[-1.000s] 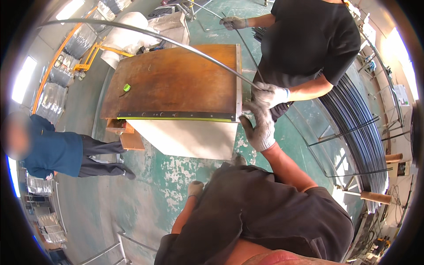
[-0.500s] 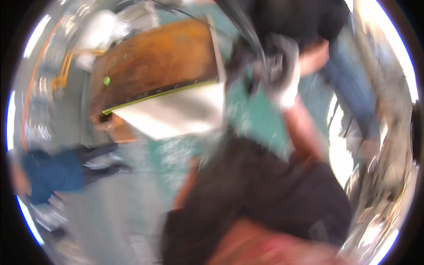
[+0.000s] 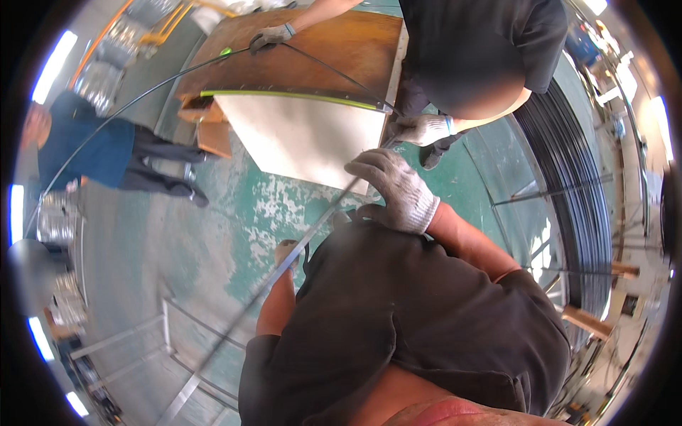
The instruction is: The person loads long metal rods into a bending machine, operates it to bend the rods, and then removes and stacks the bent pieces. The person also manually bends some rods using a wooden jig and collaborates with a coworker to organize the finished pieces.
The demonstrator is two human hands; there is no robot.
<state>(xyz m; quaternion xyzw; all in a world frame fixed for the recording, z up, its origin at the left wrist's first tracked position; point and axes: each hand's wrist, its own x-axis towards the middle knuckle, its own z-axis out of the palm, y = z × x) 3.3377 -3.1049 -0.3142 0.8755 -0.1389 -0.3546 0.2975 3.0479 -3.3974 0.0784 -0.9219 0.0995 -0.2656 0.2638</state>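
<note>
A long flat metal strip (image 3: 245, 309) slants from the lower left up toward the co-worker at the top. My right hand (image 3: 398, 192), in a whitish knit glove, curls its fingers over the strip's upper part, in front of my dark shirt. Lower down, my left hand (image 3: 286, 253) is closed at the strip, which partly covers it. Across from me a co-worker's gloved hand (image 3: 425, 130) grips the strip's far end region, close to my right hand. Their other gloved hand (image 3: 268, 37) rests on a thin dark rod (image 3: 153, 89) that bends away to the left.
A brown-topped table (image 3: 320, 39) with a yellow-green edge and a white panel (image 3: 305, 138) stands ahead. Another person (image 3: 92, 145) is at the left. Bundled dark rods (image 3: 579, 192) curve along the right. A metal frame (image 3: 167, 326) stands low at the left.
My right hand has drawn back from beside the co-worker toward my body. The view has shifted and cleared from blur, and the long strip now shows across my front.
</note>
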